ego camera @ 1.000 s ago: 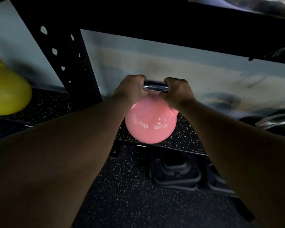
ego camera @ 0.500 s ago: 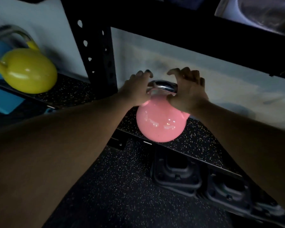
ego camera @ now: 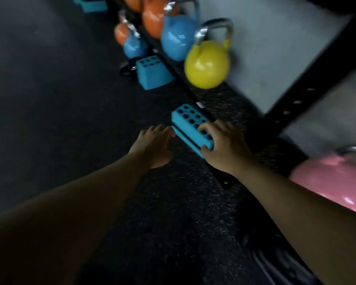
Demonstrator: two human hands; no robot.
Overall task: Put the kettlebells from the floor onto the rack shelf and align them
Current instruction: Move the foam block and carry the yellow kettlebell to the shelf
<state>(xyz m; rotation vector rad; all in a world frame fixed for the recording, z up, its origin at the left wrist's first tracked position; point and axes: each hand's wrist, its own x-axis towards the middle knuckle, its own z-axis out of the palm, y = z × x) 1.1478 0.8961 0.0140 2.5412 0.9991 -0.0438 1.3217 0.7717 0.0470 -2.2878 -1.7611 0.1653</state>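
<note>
On the shelf (ego camera: 230, 99) pink (ego camera: 333, 182) and yellow (ego camera: 207, 64) bells are sitting; we are reaching, left hand (ego camera: 152, 147) open and empty, right hand (ego camera: 224, 147) spread on a block (ego camera: 188, 124), small blue bell (ego camera: 135, 47) seemingly waiting on the floor (ego camera: 49, 89)

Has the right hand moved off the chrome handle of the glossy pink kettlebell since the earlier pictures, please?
Yes. The right hand has left the pink kettlebell, which sits on the rack shelf, and gone leftward to a perforated blue block past the black upright.
</note>
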